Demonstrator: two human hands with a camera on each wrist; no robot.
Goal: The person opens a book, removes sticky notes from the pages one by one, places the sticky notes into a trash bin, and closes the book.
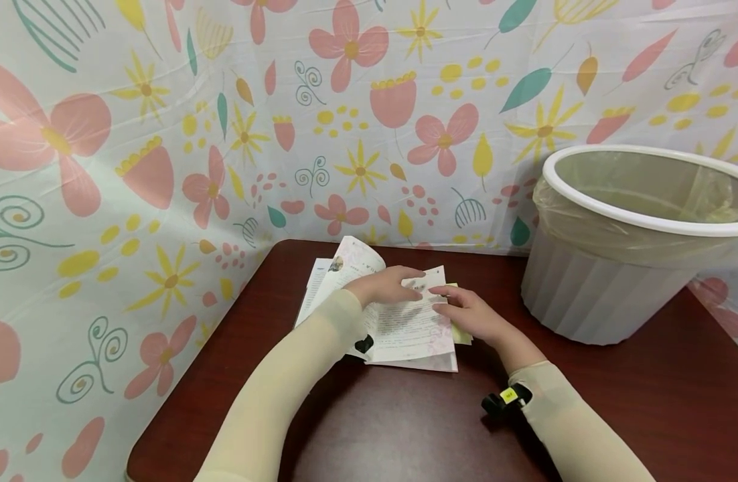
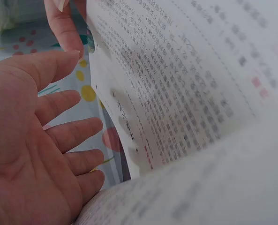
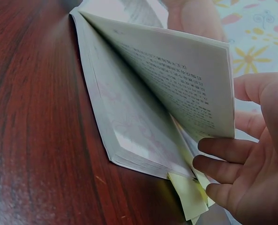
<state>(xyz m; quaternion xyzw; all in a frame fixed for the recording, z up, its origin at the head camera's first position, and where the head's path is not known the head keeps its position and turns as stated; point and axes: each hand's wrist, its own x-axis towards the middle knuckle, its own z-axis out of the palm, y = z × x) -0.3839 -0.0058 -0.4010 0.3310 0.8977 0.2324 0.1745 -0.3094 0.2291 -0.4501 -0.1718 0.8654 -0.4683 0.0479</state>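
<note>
An open book (image 1: 405, 328) with printed pages lies on the dark table. Over its left pages reaches the left hand (image 1: 387, 286), fingers extended; in the left wrist view that hand (image 2: 59, 131) is beside a printed page (image 2: 162, 84), palm showing, fingers slightly bent and holding nothing. At the book's right edge is the right hand (image 1: 474, 314). The right wrist view shows the right hand (image 3: 256, 154) with its fingers against the edge of a raised page (image 3: 176, 70); whether the thumb pinches it is unclear. Yellow sticky notes (image 3: 189, 194) stick out below the pages.
A grey bin (image 1: 598, 281) with a white rim and plastic liner stands at the right on the dark red table (image 1: 224, 388). Behind and to the left hangs a flower-patterned cloth (image 1: 357, 134). A black strap device (image 1: 504, 400) is on the right wrist.
</note>
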